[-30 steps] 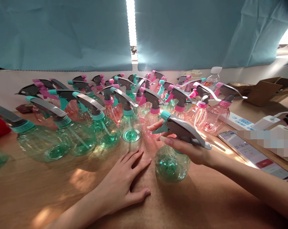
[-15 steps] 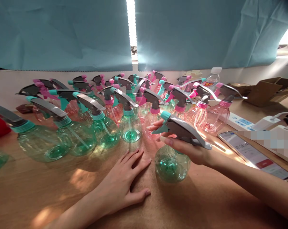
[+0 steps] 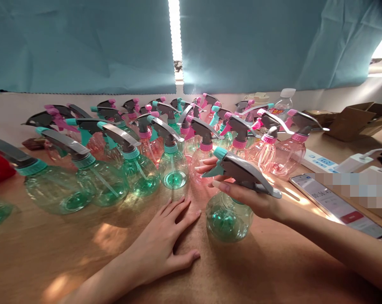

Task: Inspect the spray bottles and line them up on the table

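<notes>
Glaring vertical strip [image 3: 175,38], light-dappled tabletop [image 3: 235,274], phone screen [image 3: 336,206] seemingly blurred

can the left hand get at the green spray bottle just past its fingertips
Probably yes: the left hand lies open and empty on the table, and nothing seems to stand between it and the green spray bottle.

A: You've got glossy, see-through green plastic on that spray bottle [image 3: 229,223], and its trigger head [image 3: 244,171] shines in smooth grey plastic!
B: Beneath you, the surface [image 3: 115,240] looks like wood, smooth with a soft sheen.
A: Facing you, a creased blue sheet [image 3: 83,46], mostly matt; cloth or plastic, can't call it!
B: And you've matt brown cardboard on the carton [image 3: 349,124], a slick glassy face on the phone [image 3: 338,205].
</notes>
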{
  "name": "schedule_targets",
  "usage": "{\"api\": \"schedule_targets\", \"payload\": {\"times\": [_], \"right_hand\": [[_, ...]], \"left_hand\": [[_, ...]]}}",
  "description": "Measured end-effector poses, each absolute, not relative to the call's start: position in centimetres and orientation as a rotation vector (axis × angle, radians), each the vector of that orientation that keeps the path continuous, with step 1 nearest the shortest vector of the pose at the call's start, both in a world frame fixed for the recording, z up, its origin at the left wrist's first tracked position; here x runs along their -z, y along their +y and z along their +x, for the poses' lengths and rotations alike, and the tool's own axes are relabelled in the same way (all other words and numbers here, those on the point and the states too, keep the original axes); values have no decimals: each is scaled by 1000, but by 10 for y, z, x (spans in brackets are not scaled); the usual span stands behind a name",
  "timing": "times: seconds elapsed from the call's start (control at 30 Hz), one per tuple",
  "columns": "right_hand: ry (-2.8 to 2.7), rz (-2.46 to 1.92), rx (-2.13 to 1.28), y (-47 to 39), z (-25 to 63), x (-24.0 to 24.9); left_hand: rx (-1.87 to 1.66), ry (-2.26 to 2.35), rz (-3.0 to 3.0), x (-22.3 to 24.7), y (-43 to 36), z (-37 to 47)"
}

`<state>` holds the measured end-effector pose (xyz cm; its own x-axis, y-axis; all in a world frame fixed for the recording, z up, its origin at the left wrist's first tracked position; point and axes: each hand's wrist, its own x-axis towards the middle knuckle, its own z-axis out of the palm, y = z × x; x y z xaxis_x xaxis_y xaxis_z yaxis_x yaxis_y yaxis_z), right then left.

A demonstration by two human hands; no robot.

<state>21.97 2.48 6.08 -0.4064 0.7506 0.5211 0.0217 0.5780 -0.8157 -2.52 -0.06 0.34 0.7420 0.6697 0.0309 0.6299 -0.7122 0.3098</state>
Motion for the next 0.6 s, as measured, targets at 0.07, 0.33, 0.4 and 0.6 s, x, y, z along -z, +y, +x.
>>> {"api": "schedule_targets", "payload": {"times": [0.07,0.33,0.4,0.6], "right_hand": [[-1827,-641,-921,24,220,-62],[-1874,-736,-873,26,224,-57],[-1892,-783,-881,28,226,-54],[-1925,-838,-887,27,228,-57]], "left_hand": [[-204,1018,2662,-4,-1,-25],[-179,1021,2662,-5,-2,-26],[-188,1020,2658,-5,-2,-26],[-227,1008,2659,-3,-1,-26]]}}
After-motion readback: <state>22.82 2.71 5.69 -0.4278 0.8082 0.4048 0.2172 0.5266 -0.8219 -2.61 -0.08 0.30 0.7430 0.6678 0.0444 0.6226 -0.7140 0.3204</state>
